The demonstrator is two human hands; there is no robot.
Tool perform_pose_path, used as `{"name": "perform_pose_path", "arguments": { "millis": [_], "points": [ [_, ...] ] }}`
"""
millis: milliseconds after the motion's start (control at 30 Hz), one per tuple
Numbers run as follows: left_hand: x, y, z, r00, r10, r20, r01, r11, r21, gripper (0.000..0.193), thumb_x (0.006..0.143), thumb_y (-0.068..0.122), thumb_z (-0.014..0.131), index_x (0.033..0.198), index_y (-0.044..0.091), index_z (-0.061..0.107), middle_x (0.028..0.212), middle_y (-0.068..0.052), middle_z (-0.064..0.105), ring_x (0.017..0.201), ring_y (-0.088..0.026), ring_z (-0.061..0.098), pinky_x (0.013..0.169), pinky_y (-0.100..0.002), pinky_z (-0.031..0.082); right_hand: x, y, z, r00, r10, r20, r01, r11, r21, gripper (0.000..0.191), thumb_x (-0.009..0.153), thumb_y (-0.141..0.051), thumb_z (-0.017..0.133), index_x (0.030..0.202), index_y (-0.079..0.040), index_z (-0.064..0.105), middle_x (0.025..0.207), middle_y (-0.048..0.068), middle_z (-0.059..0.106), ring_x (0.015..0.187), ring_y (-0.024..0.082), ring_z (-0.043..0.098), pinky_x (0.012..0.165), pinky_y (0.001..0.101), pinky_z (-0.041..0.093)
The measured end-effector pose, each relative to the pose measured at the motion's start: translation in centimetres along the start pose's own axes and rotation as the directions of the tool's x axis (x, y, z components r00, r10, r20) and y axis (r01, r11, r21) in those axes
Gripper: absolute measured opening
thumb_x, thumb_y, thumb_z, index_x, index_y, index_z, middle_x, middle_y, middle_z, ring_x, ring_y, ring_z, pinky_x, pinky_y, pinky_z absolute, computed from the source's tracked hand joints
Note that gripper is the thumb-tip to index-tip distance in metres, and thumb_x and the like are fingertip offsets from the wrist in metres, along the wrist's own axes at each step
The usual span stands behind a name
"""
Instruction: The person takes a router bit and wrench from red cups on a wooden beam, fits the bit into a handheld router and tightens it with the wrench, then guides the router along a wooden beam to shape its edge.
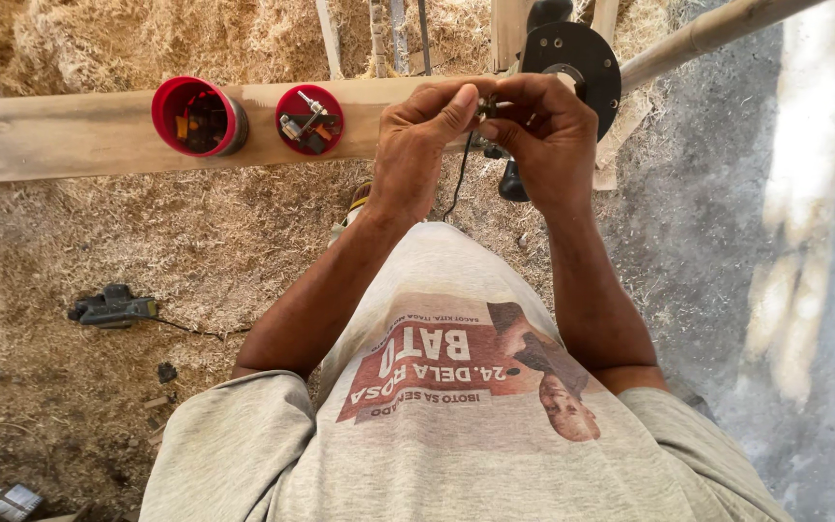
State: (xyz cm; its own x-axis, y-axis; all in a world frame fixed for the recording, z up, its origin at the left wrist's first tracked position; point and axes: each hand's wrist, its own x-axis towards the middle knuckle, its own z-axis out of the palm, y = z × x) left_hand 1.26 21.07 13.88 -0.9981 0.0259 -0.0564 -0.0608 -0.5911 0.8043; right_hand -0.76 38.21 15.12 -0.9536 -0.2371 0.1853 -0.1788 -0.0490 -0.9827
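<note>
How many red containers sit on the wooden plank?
2: a taller red cup lying toward the plank's left, and a shallow red lid holding small metal bits just right of it, near the left hand.

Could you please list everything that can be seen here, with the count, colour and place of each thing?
Wooden plank: one, pale brown, lying across the top of the view.
Red tub: one, on the plank at left, dark bits inside.
Red lid: one, on the plank right of the tub, holding small metal parts.
Router: one, black with a round base, on the plank behind the hands.
Small metal part: one, dark, pinched between both hands.
Power tool: one, dark, on the sawdust at lower left.
Sawdust: straw-coloured, covering the ground.
Concrete floor: grey, at right.
Shirt: one, grey with a red print.
Left hand: on the part.
Right hand: on the part.
</note>
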Motion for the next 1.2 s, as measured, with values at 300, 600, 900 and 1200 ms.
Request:
{"name": "perform_pose_path", "arguments": {
  "millis": [300,600,900,1200],
  "points": [
    [-0.7,1.1,-0.1,0.994,0.087,0.072,-0.098,0.981,0.17,0.024,0.107,0.019,0.065,0.124,0.005,0.074,0.125,-0.005,0.071,0.111,-0.014,0.069,0.102,-0.03,0.059,-1.3,2.2,0.7,0.992,-0.038,-0.12,0.085,0.905,0.417,0.033,0.096,0.007,0.079,0.122,-0.004,0.061,0.122,0.012,0.071,0.103,0.016,0.074,0.092,0.0278,0.064],
    [-0.4,0.4,-1.1,0.999,-0.026,0.021,0.026,0.999,0.02,0.027,0.108,0.018,0.064,0.129,0.003,0.072,0.107,-0.009,0.075,0.095,-0.012,0.07,0.088,-0.029,0.064,-3.2,0.5,0.2,0.971,-0.121,-0.204,0.157,0.974,0.166,0.035,0.1,0.007,0.08,0.124,-0.004,0.058,0.127,0.013,0.071,0.102,0.015,0.073,0.092,0.026,0.063],
    [-0.2,-0.2,0.7,0.993,-0.058,0.103,0.082,0.966,-0.244,0.025,0.108,0.012,0.065,0.13,-0.001,0.068,0.114,-0.015,0.074,0.1,-0.017,0.073,0.09,-0.032,0.064,-4.4,-2.2,0.4,0.946,-0.231,-0.23,0.212,0.972,-0.104,0.032,0.102,0.005,0.08,0.125,-0.001,0.059,0.124,0.014,0.069,0.108,0.016,0.073,0.093,0.0272,0.065],
    [-0.7,-0.6,0.9,0.991,-0.012,0.133,0.039,0.978,-0.205,0.023,0.107,0.013,0.067,0.127,0.001,0.07,0.114,-0.013,0.075,0.101,-0.016,0.073,0.093,-0.032,0.064,-4.2,-2.0,0.8,0.907,-0.37,-0.201,0.328,0.92,-0.212,0.028,0.102,-0.004,0.078,0.125,0.0,0.061,0.126,0.017,0.068,0.11,0.021,0.074,0.093,0.0306,0.068]
  ]
}}
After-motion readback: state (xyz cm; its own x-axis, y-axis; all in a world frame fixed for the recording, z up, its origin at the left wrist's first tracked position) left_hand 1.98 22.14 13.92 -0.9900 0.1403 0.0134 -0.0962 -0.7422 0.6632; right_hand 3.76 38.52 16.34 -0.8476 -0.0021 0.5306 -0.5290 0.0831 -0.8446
